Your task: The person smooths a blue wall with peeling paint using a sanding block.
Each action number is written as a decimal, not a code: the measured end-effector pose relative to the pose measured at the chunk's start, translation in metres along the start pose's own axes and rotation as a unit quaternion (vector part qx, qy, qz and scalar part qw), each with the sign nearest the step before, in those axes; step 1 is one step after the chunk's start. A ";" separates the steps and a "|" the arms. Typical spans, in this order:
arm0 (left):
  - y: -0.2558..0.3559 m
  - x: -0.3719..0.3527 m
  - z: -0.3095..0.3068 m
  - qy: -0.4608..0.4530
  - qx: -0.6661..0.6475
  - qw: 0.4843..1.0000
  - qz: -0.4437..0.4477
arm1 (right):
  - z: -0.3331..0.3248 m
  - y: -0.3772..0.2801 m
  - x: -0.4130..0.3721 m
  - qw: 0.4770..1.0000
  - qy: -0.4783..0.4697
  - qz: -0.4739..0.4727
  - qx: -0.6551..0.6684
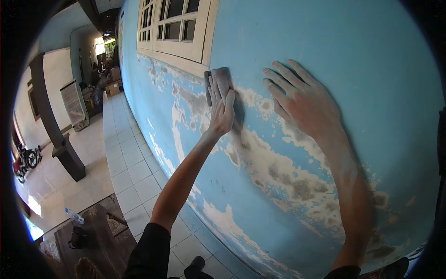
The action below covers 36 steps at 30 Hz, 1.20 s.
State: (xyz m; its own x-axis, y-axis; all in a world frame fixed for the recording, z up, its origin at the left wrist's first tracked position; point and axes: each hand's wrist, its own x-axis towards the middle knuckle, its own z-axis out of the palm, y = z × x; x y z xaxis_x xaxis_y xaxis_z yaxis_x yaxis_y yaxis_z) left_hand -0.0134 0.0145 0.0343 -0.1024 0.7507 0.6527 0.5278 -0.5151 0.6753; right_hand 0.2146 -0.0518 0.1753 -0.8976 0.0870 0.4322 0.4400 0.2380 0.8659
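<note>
My left hand (222, 112) is pressed to the light-blue wall (260, 42) just below the window's lower right corner. Under its fingers is a folded sheet of dark grey sandpaper (222, 77), with its upper end sticking out past the fingertips. To the right, my right hand (304, 103) lies against the wall with fingers stretched and nothing in it. Pale dust coats both hands. Below and between them, the paint has come off in ragged patches (274, 162) that show white and grey underneath.
A cream-framed window (179, 32) is set in the wall at upper left. White floor tiles (139, 176) run along its base. Further left are a dark post (69, 160), a motorcycle (29, 158), a plastic bottle (74, 215) by a dark wooden table (95, 237), and cardboard boxes (113, 88).
</note>
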 end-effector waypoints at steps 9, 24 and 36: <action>-0.007 -0.002 -0.012 0.074 0.074 0.989 0.107 | -0.001 -0.002 -0.004 0.999 0.010 0.001 0.042; -0.006 -0.031 0.008 0.094 0.150 0.953 0.245 | -0.006 -0.001 -0.010 0.999 -0.003 -0.003 0.052; -0.009 -0.042 0.025 0.098 0.128 0.962 0.222 | -0.008 -0.001 -0.016 0.999 -0.018 0.003 0.029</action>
State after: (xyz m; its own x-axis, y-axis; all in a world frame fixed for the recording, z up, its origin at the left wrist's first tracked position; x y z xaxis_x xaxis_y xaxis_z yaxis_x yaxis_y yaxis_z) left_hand 0.0076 -0.0022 -0.0076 0.0362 0.3751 0.9263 0.7440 -0.6289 0.2256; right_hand 0.2283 -0.0615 0.1695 -0.8960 0.1227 0.4267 0.4435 0.2933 0.8470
